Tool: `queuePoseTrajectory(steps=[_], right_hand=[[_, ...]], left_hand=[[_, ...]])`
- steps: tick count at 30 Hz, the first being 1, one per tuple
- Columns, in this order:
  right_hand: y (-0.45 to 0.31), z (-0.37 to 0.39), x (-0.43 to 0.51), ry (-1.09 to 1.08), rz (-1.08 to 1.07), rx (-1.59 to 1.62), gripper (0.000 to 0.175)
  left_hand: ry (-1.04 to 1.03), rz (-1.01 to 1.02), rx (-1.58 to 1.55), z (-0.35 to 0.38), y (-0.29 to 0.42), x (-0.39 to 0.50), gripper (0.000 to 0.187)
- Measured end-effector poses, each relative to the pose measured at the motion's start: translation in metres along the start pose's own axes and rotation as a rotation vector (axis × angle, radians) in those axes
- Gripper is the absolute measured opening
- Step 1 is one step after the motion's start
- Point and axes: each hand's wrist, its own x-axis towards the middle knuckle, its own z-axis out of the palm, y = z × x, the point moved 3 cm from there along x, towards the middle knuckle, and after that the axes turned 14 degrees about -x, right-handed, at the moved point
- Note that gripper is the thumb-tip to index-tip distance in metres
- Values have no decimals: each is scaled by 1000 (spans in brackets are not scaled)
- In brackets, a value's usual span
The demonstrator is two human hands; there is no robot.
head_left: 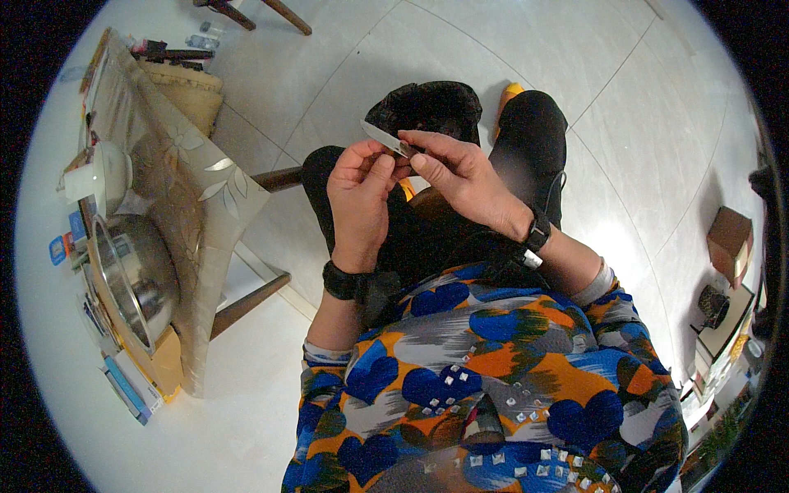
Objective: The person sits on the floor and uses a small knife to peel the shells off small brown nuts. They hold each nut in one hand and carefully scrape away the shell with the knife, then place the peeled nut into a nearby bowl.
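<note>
My right hand [465, 182] grips a small knife by its dark handle, above my lap. Its pale, shiny blade [377, 133] points up and to the left, past the fingertips of my left hand [363, 200]. Those left fingers are curled and pinched together close under the blade. Whatever lies between them is mostly hidden, so I cannot make out a held thing. Just beyond both hands, between my knees, is a black plastic bag [425, 101] with a wide, open mouth.
To the left stands a table with a patterned clear cover [212, 169], bearing a steel bowl [148, 277] and a white bowl [114, 175]. A wooden stool [253, 18] is at the top. A brown box [727, 240] sits on the tiled floor [635, 160] at right.
</note>
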Motion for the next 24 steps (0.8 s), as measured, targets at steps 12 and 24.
queuePoseTrajectory(steps=[12, 24], right_hand=[[-2, 0, -2, 26, -63, -102, 35], [-4, 1, -1, 3, -18, -14, 34]], left_hand=[[3, 56, 296, 4, 4, 0, 11], [21, 183, 442, 9, 9, 0, 10]])
